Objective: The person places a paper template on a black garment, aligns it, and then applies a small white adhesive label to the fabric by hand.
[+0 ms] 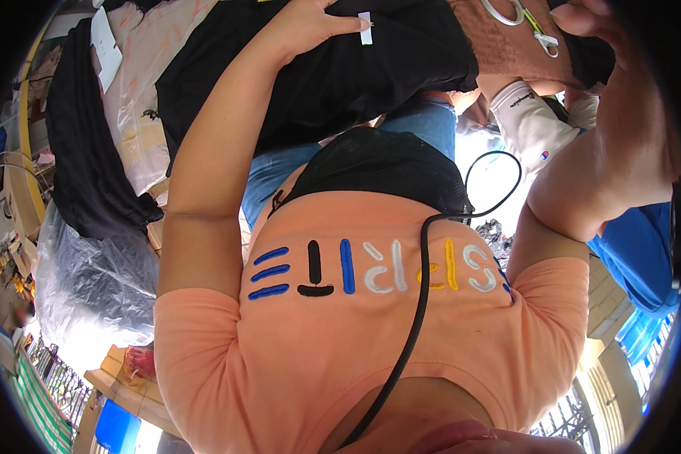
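1. Head view, left hand (308,32): the thumb lies against a small white label (366,36); the fingers run past the upper edge, so I cannot tell whether they grasp anything.
2. Head view, black cloth (386,72): spread at the top centre, beneath the thumb and label, in front of the wearer's body.
3. Head view, right hand (585,19): at the upper right, partly cut off, fingers bent; whether it is clenched on something I cannot tell. Nearest to it are a brown cloth (499,49) and a white cord (505,23) lying on that cloth.
4. Head view, surroundings: to the left hang a dark cloth (83,151) and clear plastic (91,280); a black cable (422,295) crosses the wearer's peach shirt (340,340).
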Available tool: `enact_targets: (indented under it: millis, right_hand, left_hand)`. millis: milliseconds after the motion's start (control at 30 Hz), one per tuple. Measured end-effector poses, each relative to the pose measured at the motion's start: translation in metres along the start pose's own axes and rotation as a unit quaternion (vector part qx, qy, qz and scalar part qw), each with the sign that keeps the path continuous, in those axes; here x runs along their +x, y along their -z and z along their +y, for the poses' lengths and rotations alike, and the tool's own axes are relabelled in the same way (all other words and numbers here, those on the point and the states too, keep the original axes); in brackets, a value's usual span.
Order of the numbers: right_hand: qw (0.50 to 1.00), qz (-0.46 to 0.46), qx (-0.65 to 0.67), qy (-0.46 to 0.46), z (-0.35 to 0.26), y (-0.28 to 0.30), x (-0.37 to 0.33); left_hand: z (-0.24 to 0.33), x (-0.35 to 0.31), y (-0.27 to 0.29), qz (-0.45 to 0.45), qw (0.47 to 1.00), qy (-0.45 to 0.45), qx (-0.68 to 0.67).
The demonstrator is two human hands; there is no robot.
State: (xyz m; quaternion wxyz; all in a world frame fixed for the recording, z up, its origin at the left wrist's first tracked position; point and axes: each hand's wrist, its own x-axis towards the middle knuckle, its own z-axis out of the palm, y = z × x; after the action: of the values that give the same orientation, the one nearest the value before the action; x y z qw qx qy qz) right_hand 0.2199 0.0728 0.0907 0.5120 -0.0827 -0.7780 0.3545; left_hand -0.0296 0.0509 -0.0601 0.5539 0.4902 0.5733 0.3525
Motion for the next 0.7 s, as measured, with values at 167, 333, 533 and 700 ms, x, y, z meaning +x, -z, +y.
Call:
enact_targets:
  millis: [167, 333, 533, 700]
  right_hand:
    - [0.996, -0.028, 0.057, -0.056, 0.000, 0.002, -0.010]
    - [0.975, -0.049, 0.106, -0.191, 0.028, -0.002, -0.037]
    - [0.916, -0.027, 0.083, -0.391, 0.110, -0.029, -0.109]
    - [0.917, -0.028, 0.027, -0.397, 0.124, -0.037, -0.122]
  left_hand:
    - [0.000, 0.002, 0.000, 0.006, 0.999, -0.011, 0.030]
    - [0.000, -0.002, 0.000, -0.006, 0.999, 0.022, -0.040]
    - [-0.001, -0.008, 0.004, -0.012, 0.999, 0.023, -0.027]
    - [-0.002, -0.008, 0.004, -0.015, 1.000, 0.020, -0.019]
